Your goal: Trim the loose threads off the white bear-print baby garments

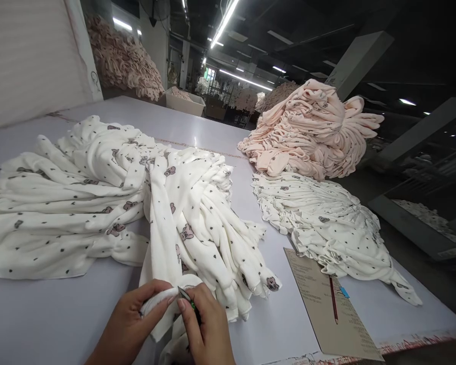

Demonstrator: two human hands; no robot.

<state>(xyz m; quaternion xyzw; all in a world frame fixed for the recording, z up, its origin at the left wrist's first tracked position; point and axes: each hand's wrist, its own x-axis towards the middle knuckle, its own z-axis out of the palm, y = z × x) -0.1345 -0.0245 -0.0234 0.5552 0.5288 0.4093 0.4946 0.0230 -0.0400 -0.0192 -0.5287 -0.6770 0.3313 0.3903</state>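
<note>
My left hand (131,319) pinches the end of a white printed garment piece (163,299) at the near table edge. My right hand (205,324) holds a small thread snip (186,298) with a green handle, its tip touching the fabric between my fingers. The piece belongs to a large heap of white garments with small grey hearts and pink bear prints (110,197), spread across the left and middle of the table.
A second white printed stack (319,218) lies to the right, with a pink garment pile (311,132) behind it. A brown card (327,309) with a red pencil (333,299) rests near the table's (53,319) right front edge. More pink heaps and a bin stand farther back.
</note>
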